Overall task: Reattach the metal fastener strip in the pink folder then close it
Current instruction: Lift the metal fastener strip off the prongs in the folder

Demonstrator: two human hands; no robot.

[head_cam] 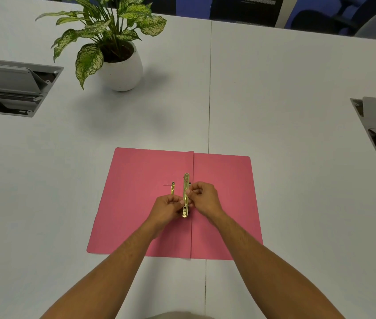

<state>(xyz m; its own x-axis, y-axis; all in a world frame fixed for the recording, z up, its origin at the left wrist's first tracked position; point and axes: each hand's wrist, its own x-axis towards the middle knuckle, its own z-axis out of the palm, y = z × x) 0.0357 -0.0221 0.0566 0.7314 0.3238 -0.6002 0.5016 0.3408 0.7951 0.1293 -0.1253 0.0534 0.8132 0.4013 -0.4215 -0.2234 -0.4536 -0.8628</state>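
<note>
Fastener strip (pixel 185 195) pinched upright, both hands (pixel 167 209)

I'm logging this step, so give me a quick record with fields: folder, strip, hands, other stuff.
folder: pink folder, open flat on white table
strip: metal fastener strip, along the fold
left hand: pinching strip's near part
right hand: pinching strip's middle
loose part: small gold piece on left flap
other: potted plant behind

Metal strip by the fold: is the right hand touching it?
Touching. In the head view, the right hand's fingertips press against the metal strip by the pink folder's fold, with no gap visible.
</note>
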